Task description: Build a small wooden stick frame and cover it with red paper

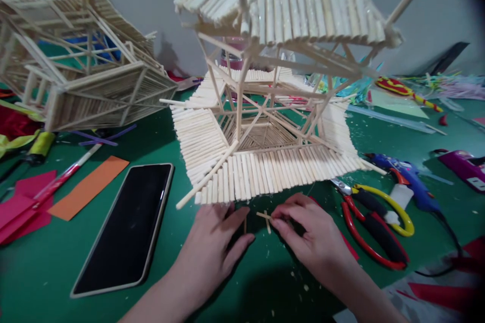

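Just in front of a tiered stick model (261, 171) with roofs of pale wooden sticks, both hands rest low over the green table. My right hand (312, 237) pinches a short wooden stick (262, 216) between thumb and fingertips. Under its tip, a second short stick (269, 228) crosses it. My left hand (215, 237) lies at the model's front edge, thumb and index finger apart. A thin stick piece (245, 225) shows in the gap between them, seemingly not gripped. Some of the left fingers are hidden below the roof edge.
A phone (127, 227) lies left of my left hand, beside an orange paper strip (89, 186). Pliers with red handles (375, 234), yellow-handled scissors (382, 207) and a blue glue gun (413, 181) lie right. Another stick model (94, 86) stands back left.
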Motion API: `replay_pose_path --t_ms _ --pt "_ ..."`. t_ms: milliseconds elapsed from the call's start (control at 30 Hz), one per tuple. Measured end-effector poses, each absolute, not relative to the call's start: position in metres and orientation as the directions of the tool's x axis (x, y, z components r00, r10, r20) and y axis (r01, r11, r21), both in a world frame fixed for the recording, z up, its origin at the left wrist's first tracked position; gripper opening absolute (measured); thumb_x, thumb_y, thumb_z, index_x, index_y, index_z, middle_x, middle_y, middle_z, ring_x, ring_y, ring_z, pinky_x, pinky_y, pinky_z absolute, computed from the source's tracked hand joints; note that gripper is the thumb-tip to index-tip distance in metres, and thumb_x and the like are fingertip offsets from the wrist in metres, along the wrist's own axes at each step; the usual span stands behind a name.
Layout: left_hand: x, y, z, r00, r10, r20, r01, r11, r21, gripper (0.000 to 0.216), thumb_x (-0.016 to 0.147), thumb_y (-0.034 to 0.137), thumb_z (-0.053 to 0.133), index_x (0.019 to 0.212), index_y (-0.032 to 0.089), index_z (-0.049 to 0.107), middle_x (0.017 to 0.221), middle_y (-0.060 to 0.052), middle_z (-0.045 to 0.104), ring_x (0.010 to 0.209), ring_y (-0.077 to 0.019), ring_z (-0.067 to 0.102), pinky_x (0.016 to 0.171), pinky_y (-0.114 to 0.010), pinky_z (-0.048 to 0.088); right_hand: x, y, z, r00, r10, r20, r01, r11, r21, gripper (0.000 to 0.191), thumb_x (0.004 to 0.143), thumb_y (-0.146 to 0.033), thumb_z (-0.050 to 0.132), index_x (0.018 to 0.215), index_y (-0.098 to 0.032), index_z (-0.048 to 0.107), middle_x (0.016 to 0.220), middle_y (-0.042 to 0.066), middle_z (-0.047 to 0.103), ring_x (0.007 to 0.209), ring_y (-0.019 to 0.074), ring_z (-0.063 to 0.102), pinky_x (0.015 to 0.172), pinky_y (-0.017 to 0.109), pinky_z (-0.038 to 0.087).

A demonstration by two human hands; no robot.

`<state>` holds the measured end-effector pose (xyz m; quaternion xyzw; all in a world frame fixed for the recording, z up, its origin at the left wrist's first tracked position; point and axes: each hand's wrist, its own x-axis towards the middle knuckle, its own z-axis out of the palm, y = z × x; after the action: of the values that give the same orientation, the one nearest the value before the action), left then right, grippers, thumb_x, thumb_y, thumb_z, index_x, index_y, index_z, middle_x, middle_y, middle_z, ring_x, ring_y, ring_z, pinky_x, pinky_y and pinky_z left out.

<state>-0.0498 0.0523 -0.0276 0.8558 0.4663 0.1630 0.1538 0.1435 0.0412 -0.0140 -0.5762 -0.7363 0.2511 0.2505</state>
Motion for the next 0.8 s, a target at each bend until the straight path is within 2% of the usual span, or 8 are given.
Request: replay_pose_path --t_ms 567,800 --pt "-0.051 0.053 -0.031 0.488 0.860 0.147 0.748 -0.499 0.438 0.031 0.074 0.032 0.054 0.099 0.015 0.058 0.085 -0.011 0.055 0.079 -0.0243 0.051 0.066 -0.040 0.045 0.128 0.052 -0.015 -0.268 0.963 0.020 0.802 0.234 -0.550 0.013 0.079 -0.020 0.048 0.081 -0.023 0.061 0.078 0.001 0.051 0.076 0.0167 0.050 0.067 0.028 0.040" --pt "-0.052 0.054 -0.030 0.474 0.867 0.155 0.751 -0.490 0.443 0.032 0.073 0.032 0.054 0.100 0.014 0.058 0.087 -0.011 0.056 0.083 -0.0256 0.052 0.069 -0.041 0.045 0.130 0.053 -0.016 -0.258 0.966 0.007 0.783 0.213 -0.585 0.012 0.079 -0.020 0.049 0.081 -0.023 0.060 0.078 0.001 0.051 0.077 0.0167 0.050 0.067 0.028 0.040"
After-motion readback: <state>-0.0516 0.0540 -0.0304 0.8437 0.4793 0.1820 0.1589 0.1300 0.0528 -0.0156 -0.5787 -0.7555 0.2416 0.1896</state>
